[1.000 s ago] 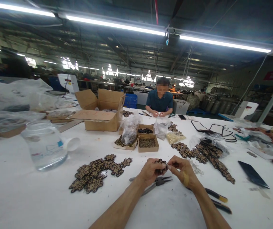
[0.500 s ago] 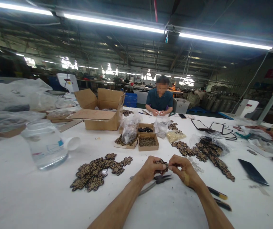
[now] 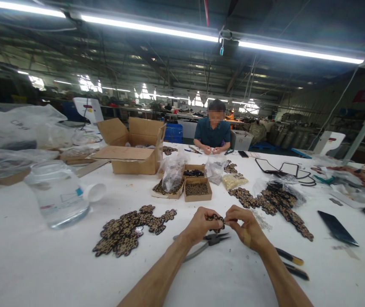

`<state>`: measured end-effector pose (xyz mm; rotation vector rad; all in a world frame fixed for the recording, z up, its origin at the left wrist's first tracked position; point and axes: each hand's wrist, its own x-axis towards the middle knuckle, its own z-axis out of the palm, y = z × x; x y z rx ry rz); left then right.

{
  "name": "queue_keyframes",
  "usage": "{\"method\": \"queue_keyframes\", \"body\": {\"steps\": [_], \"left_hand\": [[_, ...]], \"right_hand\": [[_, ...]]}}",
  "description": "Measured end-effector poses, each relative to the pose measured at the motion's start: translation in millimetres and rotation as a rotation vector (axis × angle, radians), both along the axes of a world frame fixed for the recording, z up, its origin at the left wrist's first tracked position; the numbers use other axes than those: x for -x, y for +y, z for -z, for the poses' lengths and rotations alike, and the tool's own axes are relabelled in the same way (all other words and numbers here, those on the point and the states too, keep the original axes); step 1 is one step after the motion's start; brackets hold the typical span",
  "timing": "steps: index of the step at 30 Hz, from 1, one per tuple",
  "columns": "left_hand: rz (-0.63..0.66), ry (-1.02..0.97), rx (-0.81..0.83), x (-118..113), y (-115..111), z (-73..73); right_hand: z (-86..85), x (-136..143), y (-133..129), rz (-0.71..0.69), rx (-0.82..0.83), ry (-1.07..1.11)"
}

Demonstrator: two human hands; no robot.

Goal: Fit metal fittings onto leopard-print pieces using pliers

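My left hand (image 3: 200, 224) is closed on a leopard-print flower-shaped patch (image 3: 215, 222) with a dark edge. At the patch's right edge my right hand (image 3: 244, 226) pinches with thumb and forefinger; whatever lies between those fingertips is too small to make out. A strip of tape wraps one finger of that hand. Beneath my hands lies a pair of pliers (image 3: 214, 239), jaws pointing right. On the left, leopard-print patches (image 3: 121, 232) form an overlapping pile, and more patches (image 3: 278, 204) spread out on the right beside small clear pieces (image 3: 260, 220).
Small cardboard trays (image 3: 198, 192) of metal bits stand ahead, near a bag of yellowish pieces (image 3: 235, 181). A water jug (image 3: 57, 196) and an open carton (image 3: 134, 157) are left. Black-handled tools (image 3: 292, 264) and a dark phone-like slab (image 3: 338, 228) lie right. A co-worker (image 3: 213, 130) sits opposite.
Both hands hold nearly the same pose at the patch, with only a slight shift of the right fingers. The whole view has moved a little; the things on the table stay put.
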<state>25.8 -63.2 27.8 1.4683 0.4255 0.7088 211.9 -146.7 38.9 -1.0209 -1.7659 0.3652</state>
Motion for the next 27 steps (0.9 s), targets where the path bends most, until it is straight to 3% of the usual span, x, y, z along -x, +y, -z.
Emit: {"method": "queue_keyframes", "body": {"steps": [3,8,14,19,23,27], "left_hand": [[-0.021,0.009,-0.044,-1,-4,-3.3],[-0.175,0.04,-0.206,-3,-6,-3.0],[-0.333,0.083,-0.45,-1,-8,-7.4],[-0.367,0.076,-0.569,3,-13,-10.3],[-0.386,0.098,-0.577,5,-11,-4.7],[-0.418,0.099,-0.562,1,-6,0.7]], "right_hand": [[-0.8,0,-1,0.01,-0.008,0.008],[2.7,0,2,0.047,0.004,0.021],[18.3,-18,12,0.252,0.022,0.058],[23.9,-36,13,0.389,0.123,0.049],[19.3,-54,-2,0.391,0.304,-0.099],[16.7,-77,-37,0.418,0.421,-0.257]]}}
